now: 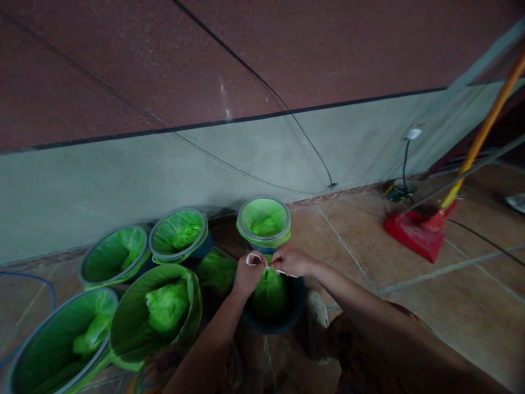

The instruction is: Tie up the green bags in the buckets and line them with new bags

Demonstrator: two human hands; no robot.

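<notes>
The person's bare right forearm point(365, 303) reaches in from around four o'clock and the left forearm point(213, 334) from seven, both meeting over a dark bin point(298, 306). The fingers of the left hand point(251, 273) are pinched together on a white string point(281, 271), a small loop of it standing out at their top. The fingers of the right hand point(292, 260), just beside them, are also pressed closed on the string, with an end poking out toward four o'clock. Directly below, a green bag point(268, 295) sits in the bin, gathered at its top. A shoe point(318, 328) rests at the bin's four o'clock. At twelve stands a green-lined bucket point(266, 241); more lined tubs point(131, 306) crowd eight to ten. A red dustpan point(406, 230) lies between two and three on the tiled floor point(471, 295).
</notes>
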